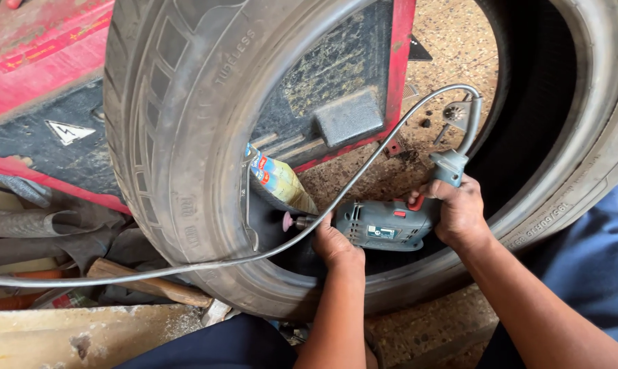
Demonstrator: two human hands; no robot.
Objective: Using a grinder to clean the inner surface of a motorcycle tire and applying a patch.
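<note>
A worn black tyre point(179, 137) stands upright in front of me, its opening facing the camera. Inside the opening I hold a grey-green electric drill point(381, 224) lying sideways. My right hand point(459, 212) grips its handle by the red trigger. My left hand point(333, 242) steadies the front of the drill body near the chuck. A small pink grinding stone point(288, 221) on the drill tip points left, at the tyre's inner wall. The drill's grey cable point(364, 164) loops up from the handle and runs off to the left.
A red and black machine base point(42, 102) stands behind the tyre. A colourful tube point(278, 183) leans inside the tyre opening. A wooden handle point(152, 287), rubber scraps and boards lie at lower left. The floor beyond is speckled stone.
</note>
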